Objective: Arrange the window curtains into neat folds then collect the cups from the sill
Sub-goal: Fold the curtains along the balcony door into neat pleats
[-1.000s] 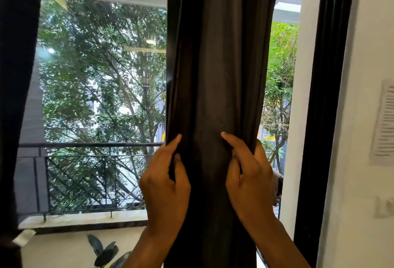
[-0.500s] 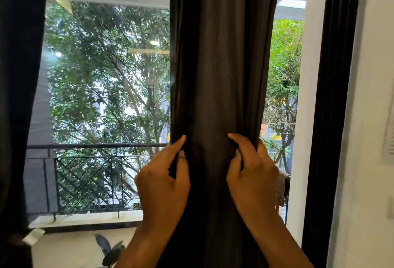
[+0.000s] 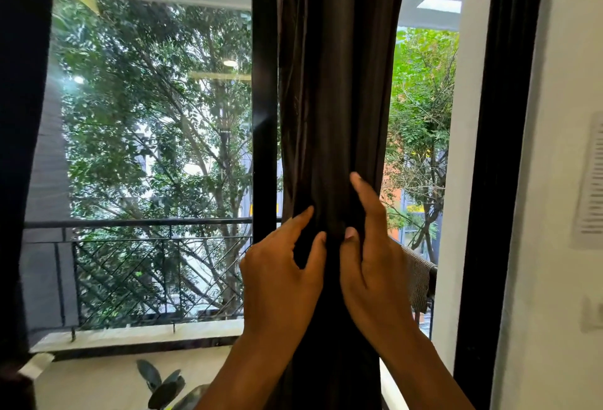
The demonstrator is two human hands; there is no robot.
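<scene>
Dark grey curtain [image 3: 336, 99] hangs gathered beside the window frame [image 3: 264, 115]; left hand [image 3: 280, 282] and right hand [image 3: 372, 266] both pinch its folds together.

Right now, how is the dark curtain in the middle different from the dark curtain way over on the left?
The middle curtain is bunched into narrow folds, gripped by the left hand and right hand. The left curtain hangs untouched at the picture's edge, partly cut off. Both are dark and hang by the window.
</scene>
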